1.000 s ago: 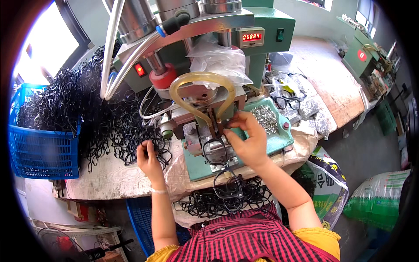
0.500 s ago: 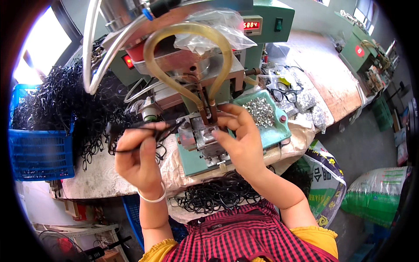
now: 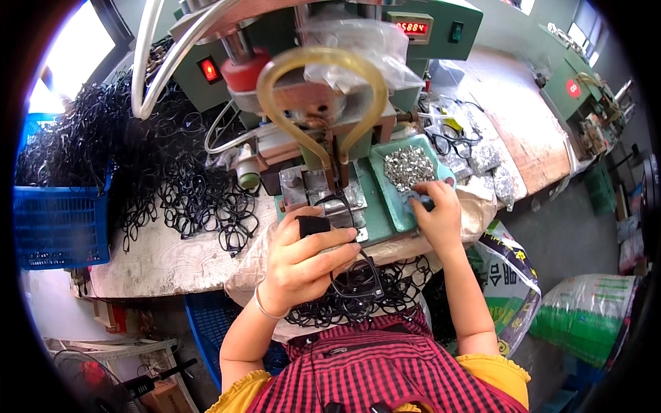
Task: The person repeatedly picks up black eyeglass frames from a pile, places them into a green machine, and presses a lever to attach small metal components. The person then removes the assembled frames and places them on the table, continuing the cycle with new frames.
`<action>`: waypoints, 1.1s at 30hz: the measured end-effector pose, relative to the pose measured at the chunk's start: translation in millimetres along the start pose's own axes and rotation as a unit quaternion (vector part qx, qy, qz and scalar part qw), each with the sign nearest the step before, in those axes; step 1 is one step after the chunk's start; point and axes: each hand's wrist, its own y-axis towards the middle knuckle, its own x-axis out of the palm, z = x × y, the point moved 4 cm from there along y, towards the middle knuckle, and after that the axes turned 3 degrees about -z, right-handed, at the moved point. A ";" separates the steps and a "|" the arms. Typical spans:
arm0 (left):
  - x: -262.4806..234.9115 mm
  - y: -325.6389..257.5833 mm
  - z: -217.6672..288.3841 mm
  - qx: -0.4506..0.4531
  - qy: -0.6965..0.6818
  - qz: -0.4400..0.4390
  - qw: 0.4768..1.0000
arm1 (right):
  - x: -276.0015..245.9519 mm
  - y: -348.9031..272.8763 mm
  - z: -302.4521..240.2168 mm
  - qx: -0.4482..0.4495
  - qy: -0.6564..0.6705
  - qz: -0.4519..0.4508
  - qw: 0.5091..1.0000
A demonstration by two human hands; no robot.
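At centre frame a black glasses frame is pinched in the left hand while small metal parts in the green tray are fingered by the right hand, best taken singly.

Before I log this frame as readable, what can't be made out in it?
- Head view: the left hand covers most of the black eyeglass frame it grips.
- Right hand hides what its fingers touch in the green tray.
- Small metal parts: too small to identify.
- Machine top: cut off by upper edge.
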 end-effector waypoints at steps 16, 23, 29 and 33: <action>-102.5 -55.2 -12.6 -0.202 0.356 0.253 0.876 | -4.3 -4.1 -15.1 0.034 0.105 0.100 0.989; -85.7 -93.9 -206.2 -0.255 0.470 -0.053 0.843 | 12.3 15.5 -34.6 -0.002 0.102 0.074 0.992; -85.3 -142.8 -177.7 -0.373 0.325 -0.073 0.866 | -28.8 -29.5 8.2 0.038 0.002 0.111 0.993; -101.7 -143.0 -134.6 -0.387 0.262 0.006 0.884 | -45.7 -49.8 18.2 0.111 0.072 0.117 0.984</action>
